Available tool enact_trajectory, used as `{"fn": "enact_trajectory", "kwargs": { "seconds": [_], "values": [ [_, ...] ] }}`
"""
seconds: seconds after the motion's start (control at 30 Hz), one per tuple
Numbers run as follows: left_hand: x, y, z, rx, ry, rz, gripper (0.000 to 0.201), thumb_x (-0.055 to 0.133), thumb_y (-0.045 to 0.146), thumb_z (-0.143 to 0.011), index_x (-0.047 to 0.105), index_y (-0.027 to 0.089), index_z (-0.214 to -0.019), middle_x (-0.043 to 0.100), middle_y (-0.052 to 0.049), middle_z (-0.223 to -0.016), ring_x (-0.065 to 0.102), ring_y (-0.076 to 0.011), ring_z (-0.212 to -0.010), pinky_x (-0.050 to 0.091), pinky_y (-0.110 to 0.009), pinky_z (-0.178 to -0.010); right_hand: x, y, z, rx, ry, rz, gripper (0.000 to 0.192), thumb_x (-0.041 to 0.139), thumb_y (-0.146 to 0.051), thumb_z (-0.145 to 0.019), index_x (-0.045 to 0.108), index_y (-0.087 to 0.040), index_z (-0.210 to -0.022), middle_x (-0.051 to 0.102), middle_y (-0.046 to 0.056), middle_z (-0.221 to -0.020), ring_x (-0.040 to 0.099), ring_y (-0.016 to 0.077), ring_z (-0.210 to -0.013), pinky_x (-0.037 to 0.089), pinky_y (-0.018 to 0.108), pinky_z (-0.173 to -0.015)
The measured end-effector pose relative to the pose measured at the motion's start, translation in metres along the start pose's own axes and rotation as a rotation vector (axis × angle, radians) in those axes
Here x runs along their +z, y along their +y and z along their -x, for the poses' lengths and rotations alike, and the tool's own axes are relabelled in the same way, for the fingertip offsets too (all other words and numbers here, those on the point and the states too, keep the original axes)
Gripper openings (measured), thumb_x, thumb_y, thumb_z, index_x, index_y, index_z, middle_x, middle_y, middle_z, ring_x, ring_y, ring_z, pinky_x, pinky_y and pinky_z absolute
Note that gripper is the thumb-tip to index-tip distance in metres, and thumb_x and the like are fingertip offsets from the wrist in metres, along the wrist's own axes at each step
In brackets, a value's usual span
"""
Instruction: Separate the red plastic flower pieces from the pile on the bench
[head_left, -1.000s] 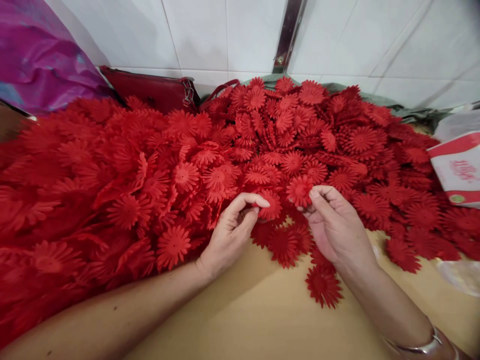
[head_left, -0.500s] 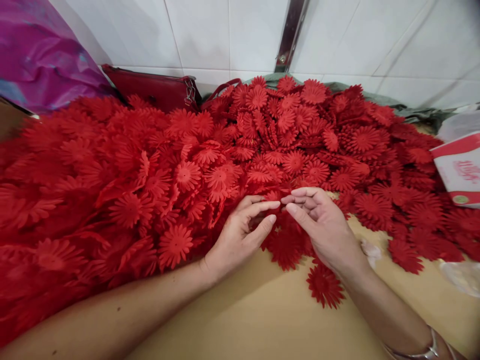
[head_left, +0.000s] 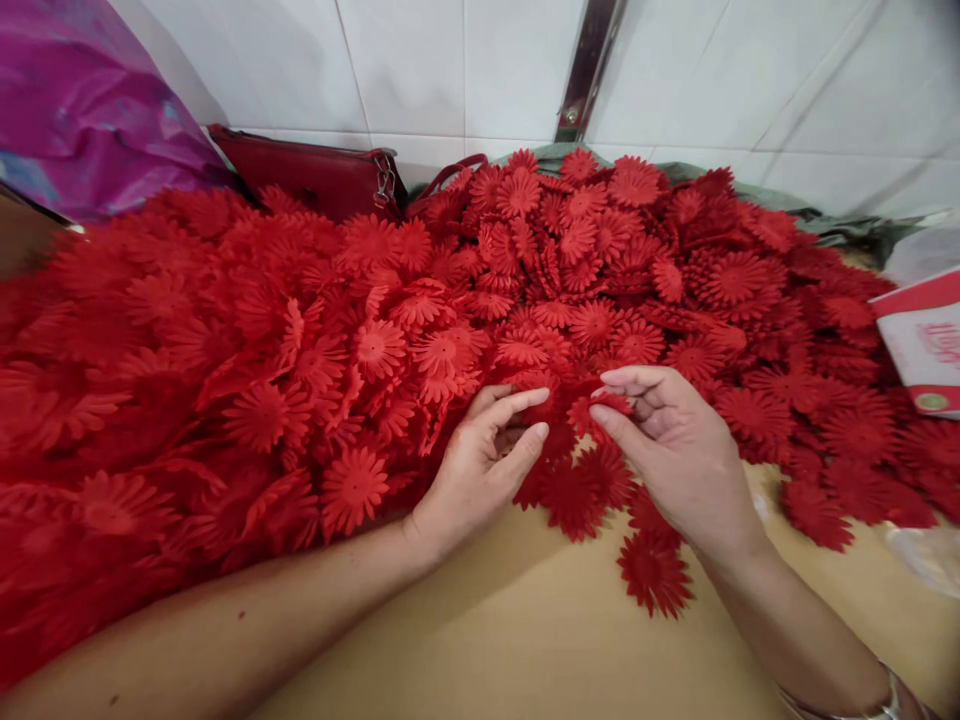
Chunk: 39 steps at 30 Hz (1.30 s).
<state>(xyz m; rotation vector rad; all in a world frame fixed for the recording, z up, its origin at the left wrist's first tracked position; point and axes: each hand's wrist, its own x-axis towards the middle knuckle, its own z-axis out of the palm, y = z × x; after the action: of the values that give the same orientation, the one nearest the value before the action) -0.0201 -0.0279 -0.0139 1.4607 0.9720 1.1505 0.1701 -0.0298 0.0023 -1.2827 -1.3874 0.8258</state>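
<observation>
A large heap of red artificial flower pieces (head_left: 379, 348), flat and many-petalled, spreads across the table. My right hand (head_left: 675, 450) pinches one red flower piece (head_left: 589, 412) between thumb and fingers, at the heap's front edge. To its left, my left hand (head_left: 487, 455) hovers by the heap with thumb and index finger apart and nothing seen between them; its other fingers are partly hidden. Below the hands several loose flower pieces lie at the heap's edge, and one dark red flower piece (head_left: 654, 572) rests on the tabletop near my right wrist.
A red handbag (head_left: 315, 175) leans at the white tiled wall (head_left: 412, 70) behind the heap. At the upper left hangs purple plastic (head_left: 97, 100). A red-and-white box (head_left: 926, 345) stands at the right. The tan tabletop (head_left: 480, 640) shows in front.
My right hand has moved slightly right, away from my left fingertips, and a flower piece now shows in its pinch. My left hand has barely moved, its thumb and index still apart.
</observation>
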Motion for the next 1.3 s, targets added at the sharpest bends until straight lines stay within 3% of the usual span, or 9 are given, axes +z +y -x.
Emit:
{"fn": "enact_trajectory", "kwargs": {
  "seconds": [0.2,0.4,0.7,0.9,1.07,1.23,1.3],
  "values": [
    [0.002,0.004,0.001,-0.031,-0.034,0.089,0.033,0.075,0.03,-0.088,0.072,0.02,-0.118,0.058,-0.009,-0.121,0.063,-0.0191,-0.108,0.057,-0.029,-0.091,0.002,-0.005,0.006,0.039,-0.069,0.116,0.015,0.076,-0.026,-0.085,0.069,-0.027,-0.099,0.067,-0.002,-0.091,0.062,0.0142,-0.086,0.049,0.028,-0.081],
    [0.001,-0.001,-0.002,0.095,-0.013,-0.001,0.007,0.07,0.02,-0.09,0.073,0.016,-0.095,0.066,-0.006,-0.097,0.062,-0.016,-0.095,0.05,-0.029,-0.09,0.007,-0.008,0.012,0.027,-0.099,0.074,0.012,0.074,-0.03,-0.088,0.064,-0.026,-0.093,0.062,-0.004,-0.087,0.059,0.0131,-0.082,0.047,0.027,-0.077],
    [0.0,0.0,-0.001,0.033,-0.044,0.083,0.008,0.07,0.025,-0.089,0.069,0.017,-0.092,0.064,-0.005,-0.095,0.061,-0.0173,-0.093,0.048,-0.031,-0.089,0.01,-0.014,0.016,0.033,-0.131,0.094,0.009,0.07,-0.031,-0.09,0.064,-0.026,-0.094,0.063,-0.002,-0.089,0.06,0.014,-0.084,0.048,0.028,-0.078],
    [-0.002,0.002,-0.002,-0.065,-0.043,0.173,0.015,0.071,0.03,-0.089,0.065,0.017,-0.086,0.061,-0.002,-0.089,0.056,-0.0154,-0.087,0.045,-0.029,-0.085,0.011,-0.01,0.012,0.078,-0.102,-0.028,0.022,0.076,-0.031,-0.086,0.065,-0.026,-0.104,0.065,-0.002,-0.088,0.062,0.0132,-0.081,0.051,0.027,-0.076],
    [-0.002,0.007,-0.002,-0.121,-0.042,0.214,0.019,0.071,0.032,-0.09,0.063,0.016,-0.084,0.059,0.0,-0.085,0.052,-0.0137,-0.083,0.043,-0.028,-0.082,0.009,-0.007,0.006,0.063,-0.216,-0.137,0.031,0.074,-0.028,-0.086,0.065,-0.026,-0.115,0.065,-0.002,-0.091,0.064,0.0133,-0.083,0.054,0.028,-0.081],
    [-0.002,0.009,-0.003,-0.109,-0.05,0.248,0.017,0.073,0.03,-0.089,0.065,0.016,-0.084,0.061,0.0,-0.086,0.054,-0.0132,-0.084,0.045,-0.027,-0.082,0.007,-0.006,0.006,0.017,-0.263,0.013,0.006,0.07,-0.03,-0.091,0.071,-0.025,-0.094,0.068,0.001,-0.094,0.064,0.0158,-0.089,0.051,0.03,-0.083],
    [-0.003,0.01,-0.003,-0.072,-0.057,0.234,0.014,0.075,0.028,-0.087,0.067,0.016,-0.086,0.062,-0.001,-0.09,0.057,-0.0132,-0.087,0.046,-0.026,-0.085,0.006,-0.004,0.005,-0.014,-0.241,0.026,0.005,0.067,-0.029,-0.092,0.069,-0.025,-0.09,0.067,0.001,-0.092,0.062,0.0157,-0.088,0.05,0.03,-0.083]
  ]
}}
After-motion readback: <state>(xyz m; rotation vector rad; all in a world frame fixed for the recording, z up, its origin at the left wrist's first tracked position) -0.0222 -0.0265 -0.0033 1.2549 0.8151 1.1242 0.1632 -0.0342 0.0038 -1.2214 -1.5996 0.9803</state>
